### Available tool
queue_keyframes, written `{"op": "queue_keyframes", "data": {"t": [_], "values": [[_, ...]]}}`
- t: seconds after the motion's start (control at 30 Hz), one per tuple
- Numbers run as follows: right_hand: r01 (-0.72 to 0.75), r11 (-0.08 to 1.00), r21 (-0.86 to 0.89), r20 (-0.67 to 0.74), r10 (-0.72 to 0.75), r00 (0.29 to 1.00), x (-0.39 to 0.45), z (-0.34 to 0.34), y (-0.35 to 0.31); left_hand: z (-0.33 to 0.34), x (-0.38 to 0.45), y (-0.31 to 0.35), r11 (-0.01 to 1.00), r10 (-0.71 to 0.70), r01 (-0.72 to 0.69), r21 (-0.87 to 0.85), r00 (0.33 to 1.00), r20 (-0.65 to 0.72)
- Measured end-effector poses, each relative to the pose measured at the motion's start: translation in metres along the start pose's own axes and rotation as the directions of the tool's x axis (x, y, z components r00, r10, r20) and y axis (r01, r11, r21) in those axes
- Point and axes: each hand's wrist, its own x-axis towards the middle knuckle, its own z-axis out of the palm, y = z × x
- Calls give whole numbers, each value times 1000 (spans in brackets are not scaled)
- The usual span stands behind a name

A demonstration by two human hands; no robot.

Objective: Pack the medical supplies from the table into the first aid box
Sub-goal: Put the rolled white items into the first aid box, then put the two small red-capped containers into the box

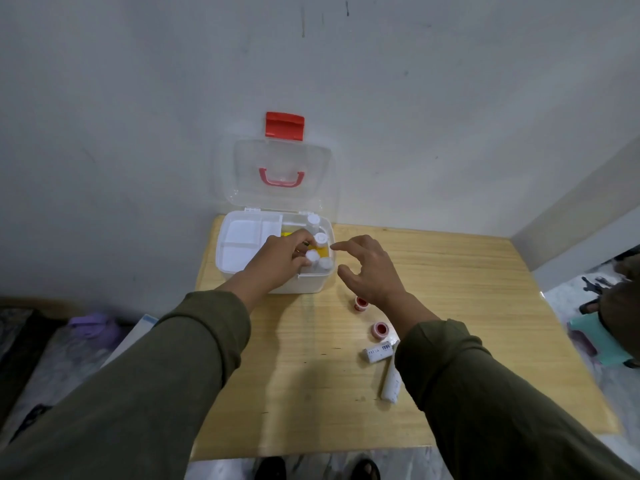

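The white first aid box [294, 287] stands at the table's far left, its clear lid [280, 157] open against the wall. Several white-capped bottles [320, 239] stand in its right compartment over something yellow. My left hand [280, 258] reaches into that compartment, fingers curled around a small white bottle [312, 257]. Just right of the box, my right hand [367, 268] hovers with fingers spread and holds nothing. On the table lie two red tape rolls [361, 302] [381, 329], a short white bandage roll [378, 351] and a longer white roll [391, 384].
The wooden table [311, 393] sits in a corner against a grey wall. A white tray insert [242, 237] fills the box's left side. A bed with a purple object [91, 325] lies left. Another person's dark form [620, 306] is at the right edge.
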Motion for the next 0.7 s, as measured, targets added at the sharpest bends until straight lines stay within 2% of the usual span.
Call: {"op": "queue_keyframes", "data": {"t": [0.2, 0.43, 0.6, 0.7], "values": [[-38, 999, -32, -20, 37, 999, -9, -18, 13, 2, -2, 7, 1000, -7, 7, 6, 999, -50], [-127, 988, -91, 12, 129, 992, -30, -38, 41, 17, -7, 31, 985, 139, -115, 131, 973, -185], [-148, 977, -151, 106, 165, 981, -56, -32, 66, 58, -15, 48, 932, 303, -280, 232, 951, -69], [-157, 979, -132, 150, 176, 973, -69, -25, 84, 89, -17, 50, 956, 249, -237, 173, 967, -50]]}}
